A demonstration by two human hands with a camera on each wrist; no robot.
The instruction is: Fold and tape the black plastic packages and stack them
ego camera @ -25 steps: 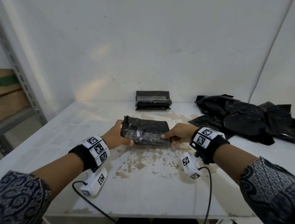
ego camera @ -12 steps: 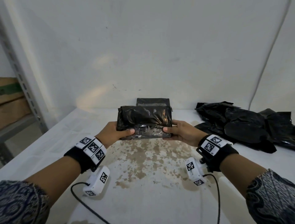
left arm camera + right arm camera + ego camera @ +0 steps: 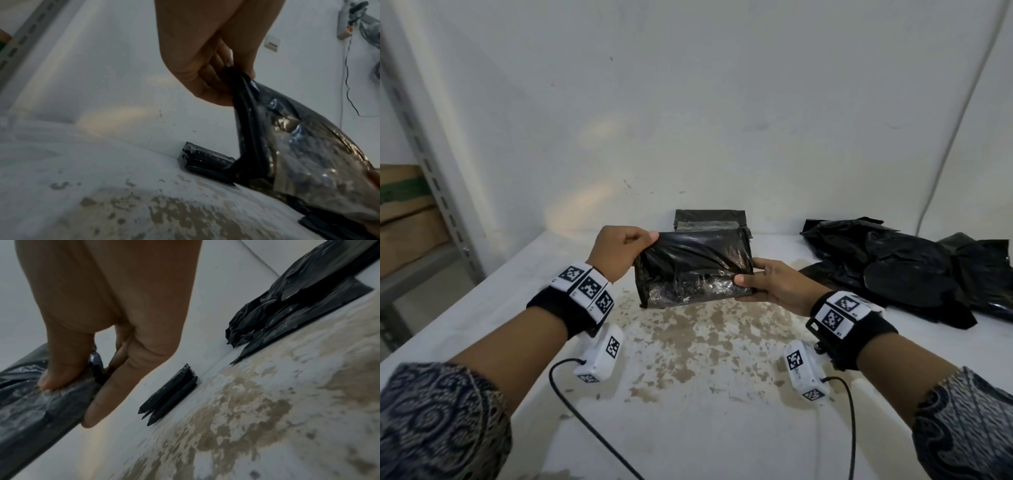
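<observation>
A folded black plastic package (image 3: 693,269) with clear tape across its lower face is held in the air above the table, tilted up toward me. My left hand (image 3: 619,251) pinches its upper left corner (image 3: 239,76) between thumb and fingers. My right hand (image 3: 770,282) grips its right edge, thumb on the taped face (image 3: 47,382) and fingers behind. Behind it, against the wall, lies a small stack of folded black packages (image 3: 710,219), also seen in the wrist views (image 3: 205,162) (image 3: 170,394).
A heap of loose black plastic bags (image 3: 907,267) (image 3: 298,295) lies at the back right of the white, stained table (image 3: 705,359). A metal shelf upright (image 3: 424,164) with cardboard boxes stands on the left. A cable (image 3: 941,144) runs down the wall at right.
The package went from lying on the table to being lifted and tilted upright. My left hand moved from its left side up to the top left corner.
</observation>
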